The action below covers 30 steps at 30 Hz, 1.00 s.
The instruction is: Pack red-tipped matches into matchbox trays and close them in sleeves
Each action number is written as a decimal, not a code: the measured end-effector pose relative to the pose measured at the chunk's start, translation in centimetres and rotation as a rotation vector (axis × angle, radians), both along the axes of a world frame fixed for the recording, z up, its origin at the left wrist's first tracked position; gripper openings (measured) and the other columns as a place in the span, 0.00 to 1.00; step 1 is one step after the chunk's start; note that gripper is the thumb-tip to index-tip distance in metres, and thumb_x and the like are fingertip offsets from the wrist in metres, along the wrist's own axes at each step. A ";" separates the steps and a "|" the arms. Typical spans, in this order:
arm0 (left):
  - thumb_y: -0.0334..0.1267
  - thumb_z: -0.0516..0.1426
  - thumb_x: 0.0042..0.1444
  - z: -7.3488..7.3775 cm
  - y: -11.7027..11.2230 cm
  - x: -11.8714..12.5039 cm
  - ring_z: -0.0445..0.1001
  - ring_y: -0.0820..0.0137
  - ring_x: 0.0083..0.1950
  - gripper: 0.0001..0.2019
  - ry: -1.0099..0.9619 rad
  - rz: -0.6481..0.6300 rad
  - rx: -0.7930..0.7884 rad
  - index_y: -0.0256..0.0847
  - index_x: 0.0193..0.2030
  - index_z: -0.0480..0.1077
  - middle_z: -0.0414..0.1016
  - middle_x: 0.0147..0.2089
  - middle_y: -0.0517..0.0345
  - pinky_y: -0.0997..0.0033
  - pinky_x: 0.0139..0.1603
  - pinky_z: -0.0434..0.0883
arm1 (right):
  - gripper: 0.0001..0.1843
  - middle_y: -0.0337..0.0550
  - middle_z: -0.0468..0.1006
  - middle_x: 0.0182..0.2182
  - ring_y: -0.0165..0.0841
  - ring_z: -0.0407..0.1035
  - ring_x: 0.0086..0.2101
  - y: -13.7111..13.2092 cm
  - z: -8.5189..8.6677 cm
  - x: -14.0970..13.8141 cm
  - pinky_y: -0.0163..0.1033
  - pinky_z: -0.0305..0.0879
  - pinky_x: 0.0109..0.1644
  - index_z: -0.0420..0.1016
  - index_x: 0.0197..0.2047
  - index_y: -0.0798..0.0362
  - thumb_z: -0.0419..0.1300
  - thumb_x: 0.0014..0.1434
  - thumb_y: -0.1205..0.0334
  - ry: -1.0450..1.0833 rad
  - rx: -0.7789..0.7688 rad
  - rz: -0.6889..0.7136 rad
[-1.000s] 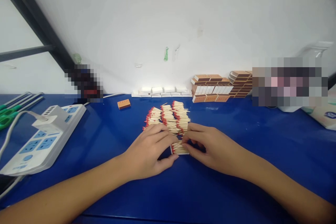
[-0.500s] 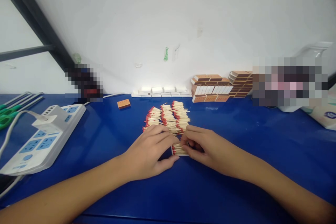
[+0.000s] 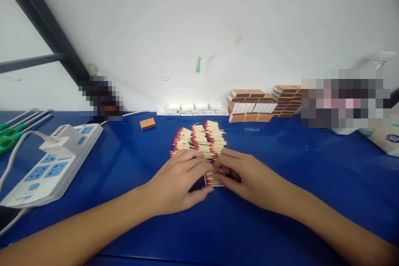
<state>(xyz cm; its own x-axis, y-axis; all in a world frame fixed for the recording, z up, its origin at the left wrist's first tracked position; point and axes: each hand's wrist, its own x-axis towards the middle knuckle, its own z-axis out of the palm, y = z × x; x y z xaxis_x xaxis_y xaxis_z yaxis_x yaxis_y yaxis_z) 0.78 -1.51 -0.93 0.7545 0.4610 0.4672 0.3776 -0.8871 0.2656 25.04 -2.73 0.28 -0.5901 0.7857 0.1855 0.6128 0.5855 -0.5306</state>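
A small white matchbox tray (image 3: 205, 180) lies on the table in front of me, filled with red-tipped matches (image 3: 215, 178). My left hand (image 3: 179, 181) curls around the tray's left end, thumb along the near side and fingers at the far side. Over the tray's right part, my right hand (image 3: 238, 174) is closed in a pinch on matches; its fingers hide that end of the tray. Just beyond both hands, loose matches (image 3: 201, 139) lie in three rows, heads to the left.
Behind the matches stand stacked white trays (image 3: 191, 110) and brown matchboxes (image 3: 251, 106) against the wall. One orange matchbox (image 3: 147, 123) lies apart on the blue table (image 3: 249, 232). A power strip (image 3: 52, 170) and green-handled tools (image 3: 12, 133) are at left, a tissue pack (image 3: 385, 135) at right.
My right fingertips have shifted slightly left along the tray over the matches. My left hand stays at the tray. The whole view has drifted very slightly.
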 end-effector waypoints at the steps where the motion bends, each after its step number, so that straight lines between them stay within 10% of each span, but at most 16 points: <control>1: 0.39 0.61 0.67 0.0 0.0 0.0 0.74 0.59 0.56 0.12 0.003 0.002 -0.002 0.40 0.54 0.71 0.81 0.49 0.52 0.56 0.60 0.73 | 0.05 0.38 0.73 0.35 0.29 0.67 0.32 0.0 0.0 0.0 0.34 0.59 0.33 0.73 0.39 0.51 0.60 0.69 0.69 0.003 0.013 -0.005; 10: 0.42 0.62 0.67 0.0 0.1 -0.5 0.74 0.59 0.54 0.14 0.008 0.031 0.014 0.39 0.55 0.72 0.80 0.48 0.51 0.55 0.58 0.73 | 0.06 0.42 0.73 0.37 0.32 0.68 0.32 2.2 0.2 3.1 0.38 0.62 0.35 0.77 0.46 0.50 0.59 0.71 0.62 -0.103 0.255 -0.140; 30: 0.41 0.62 0.66 0.2 0.0 -0.5 0.75 0.59 0.53 0.14 0.009 0.025 0.006 0.39 0.55 0.73 0.80 0.48 0.50 0.55 0.57 0.74 | 0.09 0.42 0.74 0.39 0.31 0.69 0.34 2.8 -0.8 3.1 0.37 0.64 0.37 0.78 0.43 0.50 0.59 0.73 0.58 -0.092 0.082 -0.065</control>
<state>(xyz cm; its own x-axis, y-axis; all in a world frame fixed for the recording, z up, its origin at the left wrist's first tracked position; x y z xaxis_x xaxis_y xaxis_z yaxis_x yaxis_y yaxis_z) 0.33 -1.47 -0.78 0.7469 0.4772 0.4631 0.4024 -0.8788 0.2565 28.11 0.04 -0.50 -0.5558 0.8073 0.1981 0.6950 0.5821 -0.4220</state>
